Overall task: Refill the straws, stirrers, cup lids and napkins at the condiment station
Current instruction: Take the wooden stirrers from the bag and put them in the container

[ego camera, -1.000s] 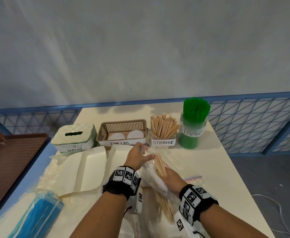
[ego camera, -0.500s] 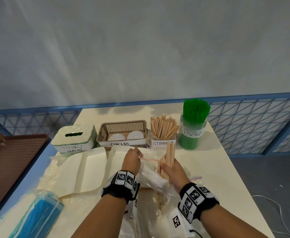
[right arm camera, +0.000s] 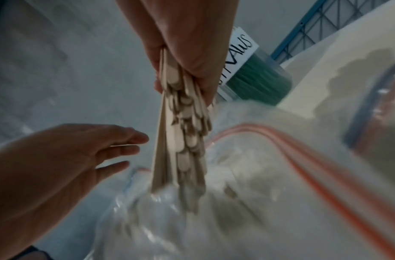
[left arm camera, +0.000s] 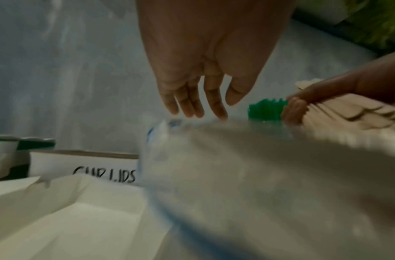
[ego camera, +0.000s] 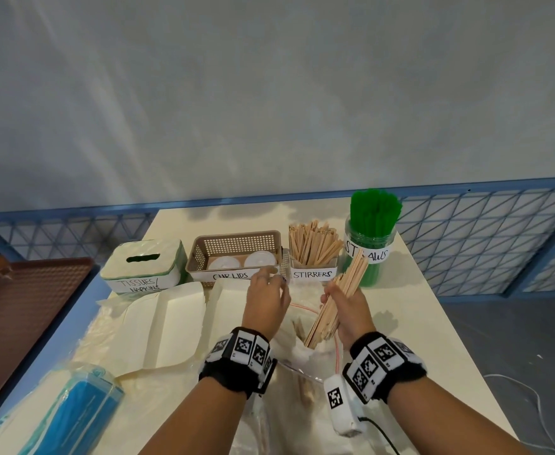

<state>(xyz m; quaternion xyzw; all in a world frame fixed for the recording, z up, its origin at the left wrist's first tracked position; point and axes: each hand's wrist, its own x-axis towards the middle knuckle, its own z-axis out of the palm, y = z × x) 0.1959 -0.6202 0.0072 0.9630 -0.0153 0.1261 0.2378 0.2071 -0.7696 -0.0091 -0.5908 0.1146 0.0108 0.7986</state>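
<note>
Above zip bag (ego camera: 305, 353): right hand (ego camera: 348, 307) grips stirrers (ego camera: 338, 300).

The head camera looks forward and down over both wrists at the table (ego camera: 410, 310). Each wrist camera looks close along its palm, and all three views share the zip bag (right arm camera: 269, 176) and straw jar (left arm camera: 266, 109).

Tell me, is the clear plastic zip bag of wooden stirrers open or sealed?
Open: the clear plastic zip bag's red zip track gapes and wooden stirrers pass through.
</note>
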